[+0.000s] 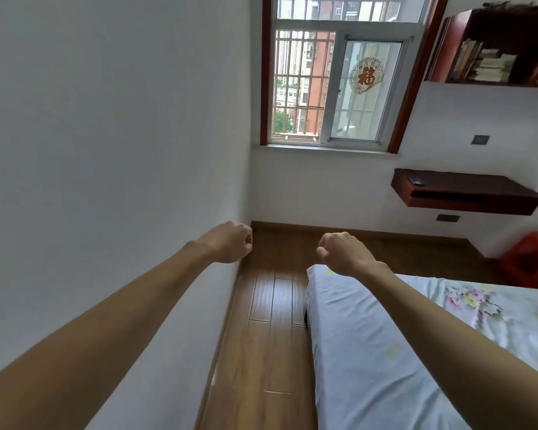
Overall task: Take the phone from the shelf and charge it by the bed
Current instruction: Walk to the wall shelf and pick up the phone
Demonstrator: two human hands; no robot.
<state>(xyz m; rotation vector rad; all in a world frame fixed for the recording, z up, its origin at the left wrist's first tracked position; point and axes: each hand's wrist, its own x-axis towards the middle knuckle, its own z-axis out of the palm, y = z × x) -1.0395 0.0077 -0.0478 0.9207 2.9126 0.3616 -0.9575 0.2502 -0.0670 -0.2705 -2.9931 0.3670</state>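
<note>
Both arms reach forward, left hand (pixel 230 242) and right hand (pixel 342 251) curled into empty fists. A small dark flat phone (pixel 416 180) lies on the reddish wooden shelf (pixel 466 193), detail indistinct. The bed (pixel 385 352) wears wrinkled floral cotton, partly cut off.

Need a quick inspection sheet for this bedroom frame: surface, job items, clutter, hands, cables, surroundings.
Surface: low wall shelf by the window, dark red-brown, top mostly bare.
Job's things: small dark flat object at the shelf's left end, possibly the phone; too small to confirm. Bed with floral sheet at lower right.
Clutter: books on the upper bookshelf; red stool on the floor under the shelf.
Hands: left hand and right hand both held out, fingers curled into loose fists, nothing held.
Cables: nothing seen; no charger visible.
Surroundings: barred window, white walls, wood floor, dark wall plate below the shelf.
</note>
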